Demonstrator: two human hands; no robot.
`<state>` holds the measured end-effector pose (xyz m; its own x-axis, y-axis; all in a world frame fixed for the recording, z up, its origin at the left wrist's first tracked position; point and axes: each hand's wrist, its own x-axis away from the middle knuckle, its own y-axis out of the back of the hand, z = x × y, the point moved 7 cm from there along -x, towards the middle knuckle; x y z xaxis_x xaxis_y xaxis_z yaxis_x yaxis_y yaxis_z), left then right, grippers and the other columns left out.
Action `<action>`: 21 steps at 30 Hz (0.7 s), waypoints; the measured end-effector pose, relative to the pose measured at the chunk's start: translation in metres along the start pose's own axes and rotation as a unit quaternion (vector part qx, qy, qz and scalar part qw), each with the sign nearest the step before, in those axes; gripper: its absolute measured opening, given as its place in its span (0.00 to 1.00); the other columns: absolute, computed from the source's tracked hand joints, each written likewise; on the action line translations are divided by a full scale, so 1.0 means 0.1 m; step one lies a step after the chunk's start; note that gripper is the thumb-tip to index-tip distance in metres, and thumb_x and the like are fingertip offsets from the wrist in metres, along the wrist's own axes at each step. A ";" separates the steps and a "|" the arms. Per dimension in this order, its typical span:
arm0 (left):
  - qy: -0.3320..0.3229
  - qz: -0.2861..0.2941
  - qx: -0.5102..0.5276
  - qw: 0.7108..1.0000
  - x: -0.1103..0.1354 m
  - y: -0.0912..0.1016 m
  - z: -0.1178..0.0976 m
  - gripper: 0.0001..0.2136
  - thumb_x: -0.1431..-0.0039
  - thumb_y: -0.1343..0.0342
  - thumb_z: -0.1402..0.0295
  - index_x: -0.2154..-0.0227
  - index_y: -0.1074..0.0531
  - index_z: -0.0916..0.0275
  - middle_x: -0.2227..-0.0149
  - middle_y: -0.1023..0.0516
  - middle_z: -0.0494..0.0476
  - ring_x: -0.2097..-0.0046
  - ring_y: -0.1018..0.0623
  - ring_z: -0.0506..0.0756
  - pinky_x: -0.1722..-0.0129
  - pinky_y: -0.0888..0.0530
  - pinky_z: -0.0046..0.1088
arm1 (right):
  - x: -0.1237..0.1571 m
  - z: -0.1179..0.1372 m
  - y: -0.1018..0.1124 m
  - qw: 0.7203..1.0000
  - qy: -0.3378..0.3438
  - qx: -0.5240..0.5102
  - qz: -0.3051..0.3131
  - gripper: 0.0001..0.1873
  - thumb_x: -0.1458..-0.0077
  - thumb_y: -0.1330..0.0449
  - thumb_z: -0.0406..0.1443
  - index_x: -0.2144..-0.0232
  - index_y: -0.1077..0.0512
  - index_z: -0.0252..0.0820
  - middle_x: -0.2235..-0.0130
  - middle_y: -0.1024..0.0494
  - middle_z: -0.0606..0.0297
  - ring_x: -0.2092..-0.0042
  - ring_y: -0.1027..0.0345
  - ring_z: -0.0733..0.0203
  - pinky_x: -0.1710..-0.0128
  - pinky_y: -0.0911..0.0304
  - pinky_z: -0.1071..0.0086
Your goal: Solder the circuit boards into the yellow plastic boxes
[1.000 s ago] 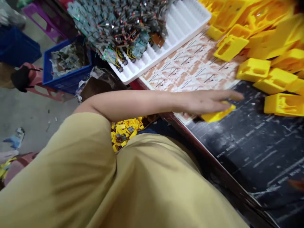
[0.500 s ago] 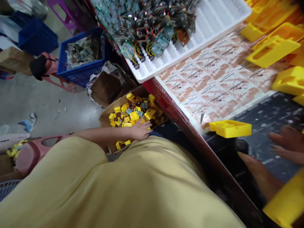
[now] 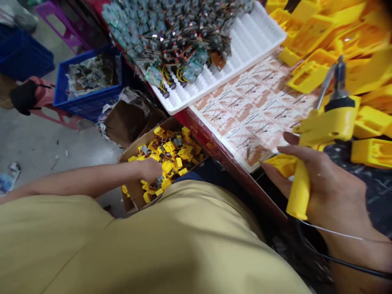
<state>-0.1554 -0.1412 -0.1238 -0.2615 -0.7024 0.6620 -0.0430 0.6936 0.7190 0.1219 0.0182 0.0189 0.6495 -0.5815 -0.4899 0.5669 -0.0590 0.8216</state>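
Observation:
My left hand [image 3: 150, 170] is curled down into a heap of small yellow electronic parts [image 3: 171, 157], and its fingers hide whatever they touch. The heap lies in a low cardboard box [image 3: 132, 196]. My right hand [image 3: 330, 183] grips a yellow-handled soldering iron [image 3: 300, 192] with its metal tip pointing up and away. A thin silver wire [image 3: 343, 232] and a black cable [image 3: 355, 266] run past that wrist. A yellow plastic casing [image 3: 281, 164] lies just beyond my right fingers, at the edge of a printed orange-patterned sheet [image 3: 248, 116].
A white ribbed tray [image 3: 251, 53] holds many wired circuit boards [image 3: 165, 41]. Yellow plastic casings [image 3: 315, 34] are piled at the upper right. The table has a red edge [image 3: 208, 138]. A blue crate [image 3: 87, 83] of scraps and a pink stool [image 3: 41, 104] stand on the floor.
My right hand now holds the soldering iron, which was not in view before. My left hand has moved from the table to the box and down into the yellow parts.

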 end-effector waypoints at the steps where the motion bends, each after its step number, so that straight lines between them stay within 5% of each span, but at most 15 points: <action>1: -0.030 0.009 -0.018 0.999 -0.07 0.12 -0.16 0.05 0.54 0.39 0.76 0.81 0.25 0.64 0.74 0.20 0.63 0.67 0.21 0.59 0.67 0.29 0.30 | 0.07 -0.01 0.07 1.000 -0.014 -0.014 -0.006 0.23 0.44 0.34 0.41 0.48 0.33 0.48 0.54 0.21 0.61 0.56 0.23 0.56 0.58 0.29 0.67; 4: -0.167 -0.014 -0.068 0.984 -0.25 0.61 -0.75 0.12 0.37 0.50 0.70 0.72 0.22 0.62 0.71 0.18 0.60 0.69 0.21 0.55 0.71 0.31 0.28 | 0.38 -0.06 0.27 0.994 -0.082 -0.061 -0.033 0.28 0.48 0.31 0.38 0.46 0.35 0.48 0.46 0.25 0.55 0.48 0.27 0.51 0.50 0.28 0.60; 8: -0.377 -0.259 -0.043 0.888 -0.32 1.62 -1.39 0.17 0.30 0.58 0.65 0.61 0.23 0.60 0.70 0.19 0.54 0.71 0.22 0.50 0.71 0.30 0.24 | 0.85 -0.13 0.45 0.989 -0.139 -0.019 -0.039 0.25 0.46 0.33 0.35 0.48 0.37 0.49 0.45 0.26 0.54 0.43 0.30 0.50 0.48 0.27 0.59; 12: -0.379 -0.383 -0.095 0.837 -0.77 2.33 -1.83 0.15 0.31 0.56 0.66 0.58 0.23 0.63 0.61 0.18 0.59 0.61 0.20 0.54 0.61 0.26 0.28 | 1.15 -0.15 0.64 0.981 -0.179 0.025 -0.069 0.32 0.49 0.30 0.39 0.46 0.39 0.47 0.44 0.27 0.52 0.42 0.32 0.47 0.47 0.28 0.54; 16: -0.344 -0.341 -0.148 0.862 -1.40 2.55 -2.44 0.21 0.35 0.49 0.64 0.42 0.32 0.66 0.41 0.28 0.68 0.40 0.30 0.64 0.42 0.31 0.41 | 1.20 -0.12 0.71 0.978 -0.179 0.044 -0.093 0.33 0.50 0.29 0.38 0.46 0.39 0.47 0.44 0.28 0.51 0.42 0.32 0.47 0.48 0.29 0.53; 21: -0.282 -0.308 -0.195 0.888 -1.73 2.56 -2.80 0.22 0.31 0.57 0.64 0.38 0.36 0.63 0.35 0.35 0.68 0.39 0.32 0.67 0.45 0.31 0.45 | 1.21 -0.18 0.64 0.982 -0.172 0.025 -0.075 0.27 0.46 0.33 0.34 0.47 0.38 0.47 0.47 0.26 0.54 0.45 0.29 0.49 0.47 0.29 0.54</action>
<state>0.1483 0.1132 0.0054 -0.7496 -0.6617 -0.0135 -0.0370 0.0216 0.9991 0.2462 -0.0412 0.0070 0.3473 -0.8020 -0.4860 0.6114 -0.1993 0.7658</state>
